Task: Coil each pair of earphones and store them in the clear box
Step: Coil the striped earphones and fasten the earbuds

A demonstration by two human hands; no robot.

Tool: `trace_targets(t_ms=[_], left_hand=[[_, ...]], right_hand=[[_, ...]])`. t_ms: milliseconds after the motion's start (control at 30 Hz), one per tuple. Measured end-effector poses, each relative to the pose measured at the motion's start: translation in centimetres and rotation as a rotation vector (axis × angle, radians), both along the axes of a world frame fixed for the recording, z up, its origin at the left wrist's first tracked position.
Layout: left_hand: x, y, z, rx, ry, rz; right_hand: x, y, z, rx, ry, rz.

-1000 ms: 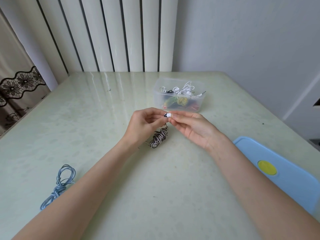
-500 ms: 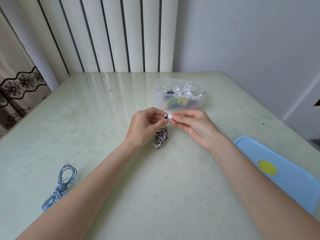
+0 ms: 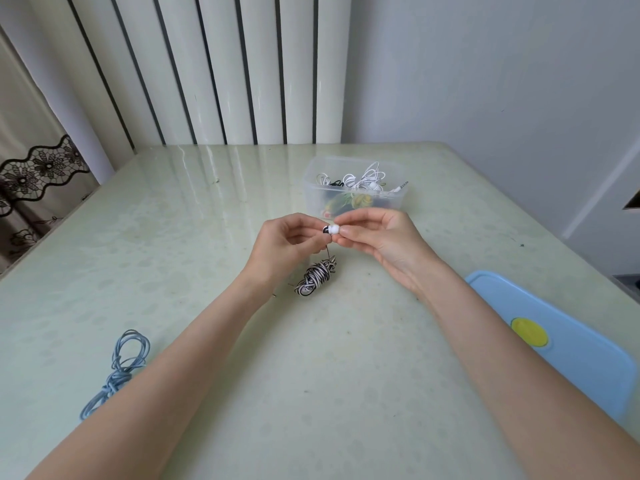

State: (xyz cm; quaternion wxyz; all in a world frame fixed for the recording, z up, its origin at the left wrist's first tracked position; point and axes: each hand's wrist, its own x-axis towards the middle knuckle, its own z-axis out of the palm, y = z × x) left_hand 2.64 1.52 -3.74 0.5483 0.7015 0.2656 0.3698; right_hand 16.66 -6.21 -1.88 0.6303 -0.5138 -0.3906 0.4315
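Observation:
A black-and-white striped pair of earphones is wound into a tight bundle [image 3: 316, 279] that hangs just above the table from a short cord. My left hand [image 3: 284, 247] and my right hand [image 3: 377, 237] meet above it, both pinching the white-tipped earbud [image 3: 333, 229] at the cord's top end. Behind the hands stands the clear box [image 3: 355, 188], holding white, green and other coiled earphones. A loose light-blue pair of earphones [image 3: 119, 370] lies on the table at the near left, beside my left forearm.
A light-blue lid [image 3: 568, 344] with a yellow round spot lies at the right table edge. The pale green glossy table [image 3: 194, 258] runs back to a white ribbed wall and a grey wall. A lace curtain hangs at the far left.
Both hands rose slightly and stayed together at the earbud. The striped bundle swung a little under them.

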Motion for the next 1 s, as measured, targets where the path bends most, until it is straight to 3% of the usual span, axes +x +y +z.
trace_targets(t_ms=[200, 467, 733, 1000], left_hand=[[0.1, 0.0, 0.0, 0.055, 0.027, 0.034], [0.1, -1.1, 0.9, 0.125, 0.05, 0.022], [0.0, -0.9, 0.2, -0.286, -0.085, -0.094], [0.4, -0.6, -0.1, -0.027, 0.045, 0.08]], right_hand=[[0.2, 0.0, -0.1, 0.007, -0.053, 0.003], [0.5, -0.1, 0.0, -0.021, 0.107, 0.033], [0.6, -0.2, 0.4, -0.046, 0.152, 0.082], [0.5, -0.2, 0.2, -0.032, -0.001, 0.032]])
